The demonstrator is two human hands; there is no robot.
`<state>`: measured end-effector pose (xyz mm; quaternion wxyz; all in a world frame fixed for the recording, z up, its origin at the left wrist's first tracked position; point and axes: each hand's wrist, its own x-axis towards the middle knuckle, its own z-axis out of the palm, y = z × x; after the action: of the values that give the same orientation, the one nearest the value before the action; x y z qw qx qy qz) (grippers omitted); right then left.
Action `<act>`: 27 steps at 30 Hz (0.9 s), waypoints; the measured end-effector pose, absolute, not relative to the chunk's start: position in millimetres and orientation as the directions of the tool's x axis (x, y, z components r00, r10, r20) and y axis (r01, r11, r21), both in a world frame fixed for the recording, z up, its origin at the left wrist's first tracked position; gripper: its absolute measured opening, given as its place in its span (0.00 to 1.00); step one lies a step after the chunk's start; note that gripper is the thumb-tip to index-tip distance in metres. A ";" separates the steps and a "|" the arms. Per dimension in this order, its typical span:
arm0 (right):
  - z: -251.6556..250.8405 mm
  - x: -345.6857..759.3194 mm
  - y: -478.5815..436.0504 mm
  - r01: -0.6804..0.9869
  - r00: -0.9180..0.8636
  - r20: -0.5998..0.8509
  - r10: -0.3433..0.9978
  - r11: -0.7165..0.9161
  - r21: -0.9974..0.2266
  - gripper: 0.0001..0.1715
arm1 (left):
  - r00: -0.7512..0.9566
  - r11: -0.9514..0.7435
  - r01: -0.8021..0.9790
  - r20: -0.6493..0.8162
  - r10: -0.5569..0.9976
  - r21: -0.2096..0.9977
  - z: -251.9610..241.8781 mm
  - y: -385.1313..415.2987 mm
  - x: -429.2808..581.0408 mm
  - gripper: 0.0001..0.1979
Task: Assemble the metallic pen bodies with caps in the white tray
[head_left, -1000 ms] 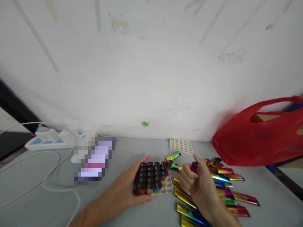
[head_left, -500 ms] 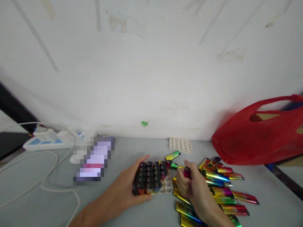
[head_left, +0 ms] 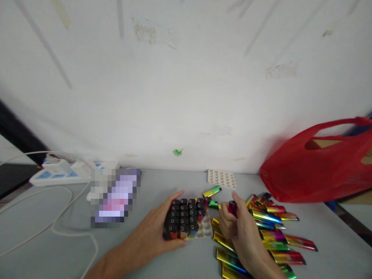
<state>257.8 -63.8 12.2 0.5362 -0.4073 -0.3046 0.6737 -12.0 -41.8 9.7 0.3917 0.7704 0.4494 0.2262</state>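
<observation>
Right grip is closing thumb and fingers round one dark red lighter, holding it upright with the cap end showing above the knuckles. It is hovering just right of the tray, above the table. An upright hold is matching how the other lighters are standing.

Left grip is cupping the tray's left side, half closed: thumb lying along the far edge, fingers curling round the near edge. Judgement: this is bracing the light tray so it is not sliding sideways.

Black-capped lighters are standing packed in the tray's cells; a few cells at the right near corner are showing bare white.

Loose lighters, shiny and many-coloured, are lying flat in a heap right of the right grip, some passing under the wrist, so within easy reach of that side. One green-yellow lighter is lying apart, just beyond the tray.

A second, empty tray is sitting against the wall, out of the way. A red bag is slumping at far right. At left, a power strip and white cable are lying well apart from both grips.
</observation>
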 end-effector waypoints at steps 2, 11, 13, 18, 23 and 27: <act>17.6 256.4 -63.0 -0.479 -0.100 -0.256 0.961 -0.272 -0.834 0.41 | 0.498 -0.297 0.505 0.007 0.867 0.811 7.8 -41.2 -12.3 0.58; 41.6 254.3 -69.0 0.020 0.083 0.173 0.981 0.171 -0.985 0.21 | 0.502 -0.302 0.508 0.008 0.865 0.807 7.7 -41.7 -12.9 0.57; 43.2 257.6 -67.8 0.063 0.049 0.227 0.973 0.224 -0.973 0.16 | 0.502 -0.295 0.510 -0.001 0.865 0.808 8.1 -41.7 -12.8 0.57; 43.9 267.1 -63.2 0.216 -0.065 0.336 0.940 0.342 -0.915 0.07 | 0.497 -0.307 0.513 0.014 0.868 0.801 5.2 -40.7 -13.0 0.57; 44.5 274.4 -60.0 0.335 -0.129 0.387 0.913 0.408 -0.850 0.05 | 0.505 -0.300 0.501 0.007 0.863 0.812 7.4 -41.3 -13.0 0.57; 45.6 276.4 -60.3 0.368 -0.152 0.441 0.885 0.465 -0.805 0.04 | 0.505 -0.291 0.494 0.001 0.863 0.820 10.0 -42.7 -13.1 0.57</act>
<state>276.4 -60.3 45.6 0.4785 -0.4415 -0.7095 0.2697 -13.1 -42.7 10.0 0.4007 0.7695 0.4407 0.2304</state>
